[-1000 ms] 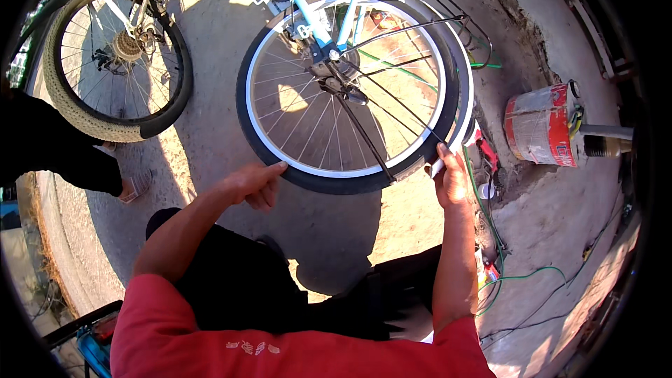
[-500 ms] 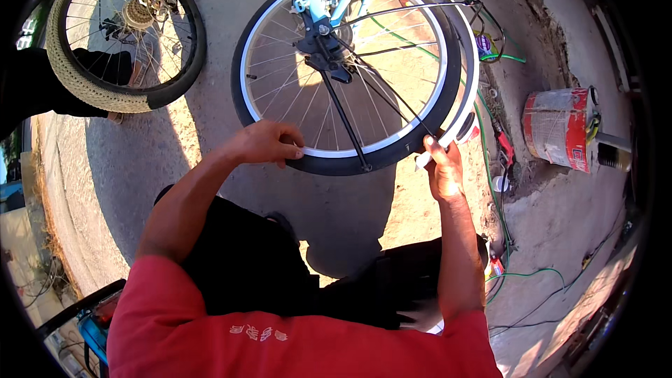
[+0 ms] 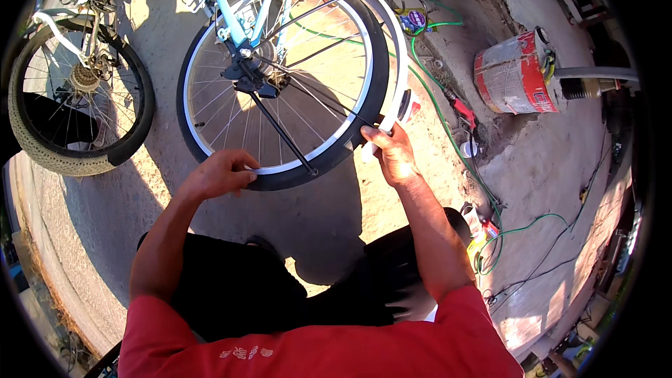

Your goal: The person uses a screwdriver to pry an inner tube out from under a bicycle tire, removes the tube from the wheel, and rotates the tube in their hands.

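Observation:
A bicycle wheel with a black tyre and silver rim stands in front of me, mounted in a light blue frame. My left hand has its fingers and thumb curled on the tyre's near left edge. On the near right, my right hand pinches the lower end of a white mudguard that curves along the wheel's outer side. A thin black mudguard stay runs from the hub toward that hand; its tip is hidden by the fingers. A black kickstand slants across the spokes.
Another bicycle with a knobbly tyre stands at the left, a person's dark-clothed leg behind it. To the right are a red and white bucket, a green hose, a red-handled tool and cables along the wall.
My view has swung to the right, so the wheel and both bicycles appear farther left. Both hands keep nearly the same places on the tyre and mudguard.

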The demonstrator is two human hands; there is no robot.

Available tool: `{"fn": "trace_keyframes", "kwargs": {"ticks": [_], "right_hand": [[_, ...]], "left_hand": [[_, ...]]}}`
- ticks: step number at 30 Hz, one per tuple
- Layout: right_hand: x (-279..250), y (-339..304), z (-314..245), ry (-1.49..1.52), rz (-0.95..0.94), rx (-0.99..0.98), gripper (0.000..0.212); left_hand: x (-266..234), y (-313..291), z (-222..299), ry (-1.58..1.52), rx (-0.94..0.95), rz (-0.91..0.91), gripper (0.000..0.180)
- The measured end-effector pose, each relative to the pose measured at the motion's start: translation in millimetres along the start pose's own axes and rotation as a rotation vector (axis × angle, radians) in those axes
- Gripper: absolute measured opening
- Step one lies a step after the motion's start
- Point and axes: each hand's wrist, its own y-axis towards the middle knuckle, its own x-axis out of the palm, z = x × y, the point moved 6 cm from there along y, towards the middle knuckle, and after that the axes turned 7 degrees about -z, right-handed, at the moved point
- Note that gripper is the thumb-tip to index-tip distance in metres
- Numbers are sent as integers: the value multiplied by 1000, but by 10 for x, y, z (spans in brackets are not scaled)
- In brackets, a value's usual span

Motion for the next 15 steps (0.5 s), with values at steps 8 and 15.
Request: {"fn": "trace_keyframes", "kwargs": {"ticks": [8, 15], "right_hand": [[-92, 67, 9, -4, -14, -5, 41], [-79, 132, 64, -82, -10, -18, 44]], "left_hand": [[-176, -27, 23, 83, -69, 72, 18], [-1184, -340, -295, 340, -3, 735, 23]]}}
